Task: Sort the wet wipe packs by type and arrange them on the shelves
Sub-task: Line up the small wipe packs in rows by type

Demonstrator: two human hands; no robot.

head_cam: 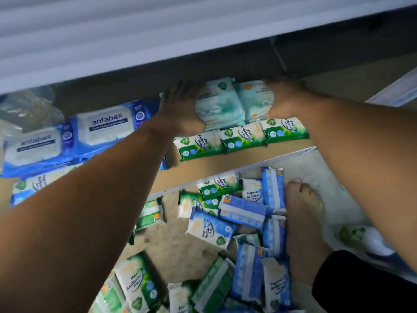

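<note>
Two pale teal packs (220, 102) stand at the back of the shelf (214, 168), pressed between the flat, open left grip (178, 109) and right grip (284, 98); three green packs (242, 137) sit nearer its front edge, with bare board between.

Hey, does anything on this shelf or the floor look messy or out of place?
Yes. Green and blue packs lie jumbled on the floor around a bare foot. One Pine pack lies by the blue antabax packs at the left, apart from the neat Pine row.
</note>
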